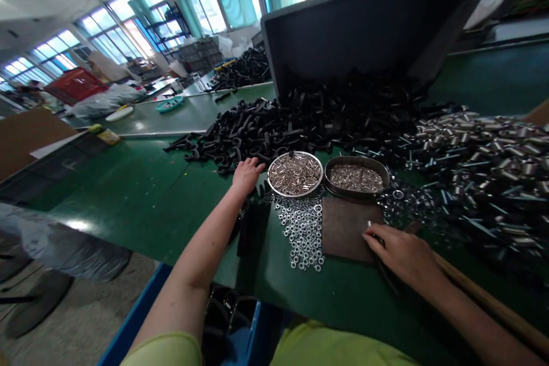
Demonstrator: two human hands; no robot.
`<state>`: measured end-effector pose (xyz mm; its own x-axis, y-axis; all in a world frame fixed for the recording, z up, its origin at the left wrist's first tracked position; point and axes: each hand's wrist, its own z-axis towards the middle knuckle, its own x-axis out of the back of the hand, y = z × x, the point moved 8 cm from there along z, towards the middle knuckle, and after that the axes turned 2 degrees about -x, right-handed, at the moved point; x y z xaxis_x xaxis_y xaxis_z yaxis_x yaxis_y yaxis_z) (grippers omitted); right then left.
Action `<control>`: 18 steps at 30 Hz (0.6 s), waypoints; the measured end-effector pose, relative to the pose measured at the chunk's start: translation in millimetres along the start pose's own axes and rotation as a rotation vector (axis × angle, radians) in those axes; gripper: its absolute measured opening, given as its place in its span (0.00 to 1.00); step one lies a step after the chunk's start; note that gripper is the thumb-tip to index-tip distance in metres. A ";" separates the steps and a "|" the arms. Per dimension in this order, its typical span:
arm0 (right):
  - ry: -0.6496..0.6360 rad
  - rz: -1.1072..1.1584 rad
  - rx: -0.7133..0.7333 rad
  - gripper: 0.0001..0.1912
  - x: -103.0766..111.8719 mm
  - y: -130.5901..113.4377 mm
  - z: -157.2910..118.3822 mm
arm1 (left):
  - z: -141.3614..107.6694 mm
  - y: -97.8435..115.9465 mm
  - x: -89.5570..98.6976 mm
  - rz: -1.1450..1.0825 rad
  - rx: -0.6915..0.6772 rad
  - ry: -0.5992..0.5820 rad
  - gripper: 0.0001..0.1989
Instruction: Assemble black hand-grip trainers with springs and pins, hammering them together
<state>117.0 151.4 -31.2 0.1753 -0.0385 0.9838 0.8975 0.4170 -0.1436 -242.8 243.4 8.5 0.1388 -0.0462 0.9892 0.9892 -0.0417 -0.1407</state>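
"Left hand (pixel 247 176)?"
"Open, at the black parts (pixel 253 131)."
"Right hand (pixel 401 251)?"
"Gripping a dark piece (pixel 388 278) over the right edge of the brown plate (pixel 343 229), toward the counter's (pixel 171 206) near edge."

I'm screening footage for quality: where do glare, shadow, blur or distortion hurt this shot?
Head view: windows blown out; a glare patch on the table, far left; black parts by the bin sink into shadow. Head view, too: the room looks tilted and stretched toward the edges; the left background is soft.
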 end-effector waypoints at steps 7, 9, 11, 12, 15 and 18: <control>0.050 0.077 -0.001 0.13 1.5 2.7 -1.2 | -6.8 -17.5 -20.4 0.071 0.024 -0.092 0.21; 0.063 0.076 0.005 0.13 1.6 2.7 -1.9 | -10.7 -15.6 -22.8 0.068 0.005 -0.108 0.17; 0.088 0.080 0.009 0.13 3.0 2.3 -2.8 | -13.6 -11.6 -21.4 0.055 -0.012 -0.106 0.13; 0.100 0.090 0.009 0.13 3.8 2.6 -3.2 | -14.6 -9.5 -19.0 0.045 -0.019 -0.098 0.12; 0.101 0.193 -0.010 0.12 4.5 7.5 -4.0 | -16.8 -4.2 -4.4 0.014 -0.041 -0.050 0.11; 0.053 0.402 -0.052 0.13 4.4 13.6 -3.3 | -23.1 -2.0 26.4 -0.121 0.037 0.149 0.11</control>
<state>131.3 153.9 -29.1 0.5359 0.0707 0.8413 0.7720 0.3622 -0.5223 -242.2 219.2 34.0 0.0132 -0.1904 0.9816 0.9997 -0.0197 -0.0173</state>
